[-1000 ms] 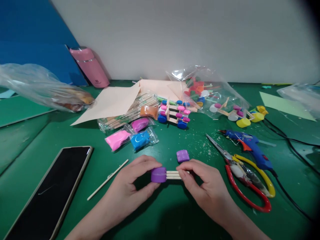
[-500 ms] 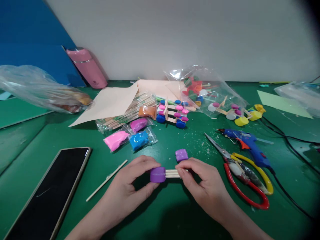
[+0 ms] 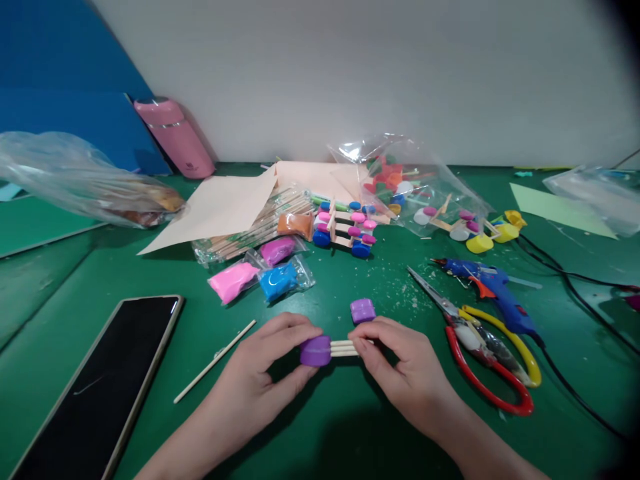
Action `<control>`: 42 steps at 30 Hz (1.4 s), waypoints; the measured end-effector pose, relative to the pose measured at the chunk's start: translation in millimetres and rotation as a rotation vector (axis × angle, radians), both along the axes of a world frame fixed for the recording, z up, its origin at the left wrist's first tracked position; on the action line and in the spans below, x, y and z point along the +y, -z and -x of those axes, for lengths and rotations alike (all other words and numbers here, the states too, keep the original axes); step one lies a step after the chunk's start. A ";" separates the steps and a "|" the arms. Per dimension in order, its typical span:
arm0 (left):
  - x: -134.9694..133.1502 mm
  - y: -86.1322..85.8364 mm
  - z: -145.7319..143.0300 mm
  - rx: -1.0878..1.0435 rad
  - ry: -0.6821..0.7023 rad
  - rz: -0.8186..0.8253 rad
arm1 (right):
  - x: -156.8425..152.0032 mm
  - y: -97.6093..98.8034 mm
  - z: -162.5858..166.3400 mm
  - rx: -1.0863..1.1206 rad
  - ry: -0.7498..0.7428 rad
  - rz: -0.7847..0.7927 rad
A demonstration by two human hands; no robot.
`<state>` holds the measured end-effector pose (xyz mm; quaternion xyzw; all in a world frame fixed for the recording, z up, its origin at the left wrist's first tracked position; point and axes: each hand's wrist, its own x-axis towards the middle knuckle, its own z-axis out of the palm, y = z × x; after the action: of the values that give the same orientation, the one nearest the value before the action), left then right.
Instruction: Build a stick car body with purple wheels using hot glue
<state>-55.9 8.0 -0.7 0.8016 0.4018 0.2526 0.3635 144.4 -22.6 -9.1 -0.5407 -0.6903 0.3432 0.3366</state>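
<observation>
Smooth purple plastic cap (image 3: 315,351) on pale bare wooden sticks (image 3: 344,348). Matt green tabletop (image 3: 320,440). Glossy black phone (image 3: 100,387). Crinkly clear plastic bag (image 3: 400,180). Metal-bladed scissors (image 3: 480,347), shiny plastic handles.

Two bare hands show at the bottom edge, the left hand (image 3: 260,380) and the right hand (image 3: 405,373), both slim-fingered with smooth knuckles. Each runs into a bare arm: the left forearm (image 3: 193,443) and the right forearm (image 3: 483,453) are uncovered from the wrist to the picture's lower edge, where they are cut off. The nails are too small to judge, and the right forearm's far end dims in the dark corner.
</observation>
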 end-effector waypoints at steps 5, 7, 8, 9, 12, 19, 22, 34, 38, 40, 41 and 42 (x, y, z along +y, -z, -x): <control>0.1 1.9 0.0 0.028 0.000 -0.038 | -0.3 3.5 -0.6 0.002 -0.002 -0.005; 0.2 2.3 -0.3 0.033 -0.005 -0.054 | 0.3 4.5 -0.3 -0.002 -0.002 -0.012; 0.3 2.4 -0.5 0.035 -0.005 -0.061 | 0.5 4.9 -0.1 -0.005 -0.001 -0.015; 0.3 2.4 -0.6 0.039 -0.007 -0.064 | 0.7 5.3 0.1 -0.008 -0.002 -0.017; 0.1 2.6 -0.7 0.043 -0.005 -0.066 | 0.9 6.1 0.6 -0.011 -0.002 -0.021; -0.6 3.7 -0.5 0.038 -0.007 -0.047 | 0.6 5.7 1.3 -0.010 0.002 -0.015; -0.5 3.4 -0.6 0.032 -0.013 -0.029 | 0.7 5.1 2.4 -0.015 0.006 -0.009; -0.1 -4.2 -2.4 0.000 -0.038 0.008 | 1.6 -0.1 1.5 0.033 -0.007 0.036; 0.7 -5.9 0.0 -0.006 -0.046 0.031 | 1.0 0.5 0.9 0.056 -0.009 0.062; 0.9 -6.3 1.2 -0.005 -0.049 0.041 | 0.7 -0.1 0.6 0.070 -0.020 0.054; 0.8 -6.4 1.7 -0.005 -0.049 0.042 | 0.6 -0.4 0.4 0.076 -0.028 0.045; 0.6 -6.2 2.0 -0.005 -0.052 0.041 | 0.5 -0.7 0.1 0.081 -0.038 0.036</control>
<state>-57.9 8.7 5.6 0.7828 0.4268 0.2557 0.3739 144.3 -22.1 -8.4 -0.5189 -0.6801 0.3837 0.3480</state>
